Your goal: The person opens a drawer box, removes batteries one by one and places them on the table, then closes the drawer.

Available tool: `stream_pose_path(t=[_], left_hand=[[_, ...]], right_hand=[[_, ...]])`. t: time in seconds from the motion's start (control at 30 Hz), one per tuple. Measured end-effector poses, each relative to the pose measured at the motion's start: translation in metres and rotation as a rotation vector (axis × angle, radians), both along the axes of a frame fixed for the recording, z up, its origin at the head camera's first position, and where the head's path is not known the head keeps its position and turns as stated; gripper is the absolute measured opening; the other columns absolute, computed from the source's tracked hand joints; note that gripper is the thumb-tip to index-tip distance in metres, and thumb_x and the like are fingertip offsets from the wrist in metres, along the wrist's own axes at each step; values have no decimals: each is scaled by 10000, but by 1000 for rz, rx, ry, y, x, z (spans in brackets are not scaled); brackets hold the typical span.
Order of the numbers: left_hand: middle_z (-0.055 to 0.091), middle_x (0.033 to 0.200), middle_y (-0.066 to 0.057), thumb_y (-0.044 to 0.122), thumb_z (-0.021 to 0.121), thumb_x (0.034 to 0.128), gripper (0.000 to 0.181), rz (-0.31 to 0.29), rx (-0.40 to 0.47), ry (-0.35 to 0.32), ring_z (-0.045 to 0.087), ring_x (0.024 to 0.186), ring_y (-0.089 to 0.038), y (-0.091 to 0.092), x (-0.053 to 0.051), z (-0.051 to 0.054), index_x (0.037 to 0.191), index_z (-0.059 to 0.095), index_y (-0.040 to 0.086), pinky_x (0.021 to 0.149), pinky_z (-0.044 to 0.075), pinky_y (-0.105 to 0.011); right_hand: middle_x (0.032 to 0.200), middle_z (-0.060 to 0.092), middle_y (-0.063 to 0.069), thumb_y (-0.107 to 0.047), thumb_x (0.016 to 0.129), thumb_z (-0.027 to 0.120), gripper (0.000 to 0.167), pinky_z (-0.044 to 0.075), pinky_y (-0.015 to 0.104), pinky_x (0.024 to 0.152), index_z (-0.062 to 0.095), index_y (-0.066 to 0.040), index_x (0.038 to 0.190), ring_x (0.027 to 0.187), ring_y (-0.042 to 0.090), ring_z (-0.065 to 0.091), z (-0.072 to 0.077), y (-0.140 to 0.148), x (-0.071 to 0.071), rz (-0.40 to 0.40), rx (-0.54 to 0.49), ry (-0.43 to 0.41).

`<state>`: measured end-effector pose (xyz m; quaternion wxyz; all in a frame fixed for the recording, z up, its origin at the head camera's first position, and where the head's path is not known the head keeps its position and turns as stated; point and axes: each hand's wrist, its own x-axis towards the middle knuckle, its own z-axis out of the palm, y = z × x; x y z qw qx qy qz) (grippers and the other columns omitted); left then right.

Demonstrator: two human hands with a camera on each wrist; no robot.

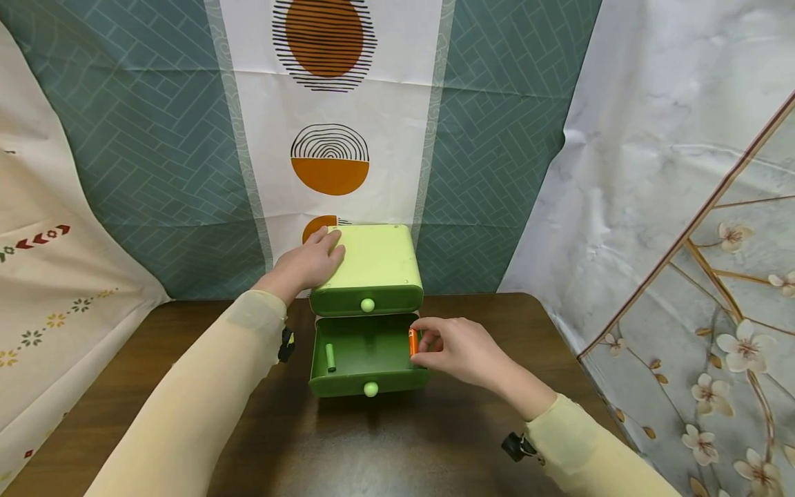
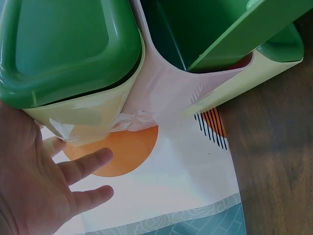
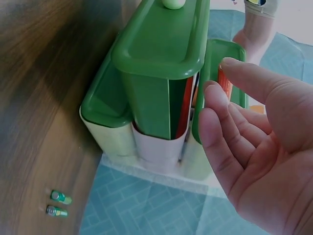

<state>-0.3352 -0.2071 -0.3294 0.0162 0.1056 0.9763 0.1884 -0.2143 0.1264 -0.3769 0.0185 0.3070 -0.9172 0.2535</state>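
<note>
A small drawer cabinet [image 1: 375,259] with a pale yellow top stands against the cloth backdrop. Its middle green drawer [image 1: 370,386] is pulled out, with a green battery [image 1: 330,357] lying at the left inside. Over the right side of that drawer, my right hand [image 1: 462,348] pinches an orange battery [image 1: 413,342] between thumb and fingertips; the right wrist view also shows the orange battery [image 3: 224,84] at the fingers. My left hand [image 1: 310,261] rests on the cabinet's top left edge. In the left wrist view, several of its fingers [image 2: 85,166] are extended and spread.
Two green batteries [image 3: 58,204] lie on the brown wooden table [image 3: 29,147] beside the cabinet in the right wrist view. Above the pulled-out drawer, the closed top drawer [image 1: 348,302] has a round light green knob. Patterned cloths [image 1: 509,138] hang behind and at both sides.
</note>
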Motion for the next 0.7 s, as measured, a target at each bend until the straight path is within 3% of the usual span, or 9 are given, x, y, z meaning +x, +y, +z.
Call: stream_pose_path(t=[0.7], left_hand=[[5,1854,-144,515,238,1191,704,13,-3,5,73,1698,-381,0,-1,-2,1800,139,177,1301,220,-657]], right_hand=[[907,707,-269,-266,948,890,449,543,308,743,758,-116,1350,750,-41,648,-10,44,8,-39,18,23]])
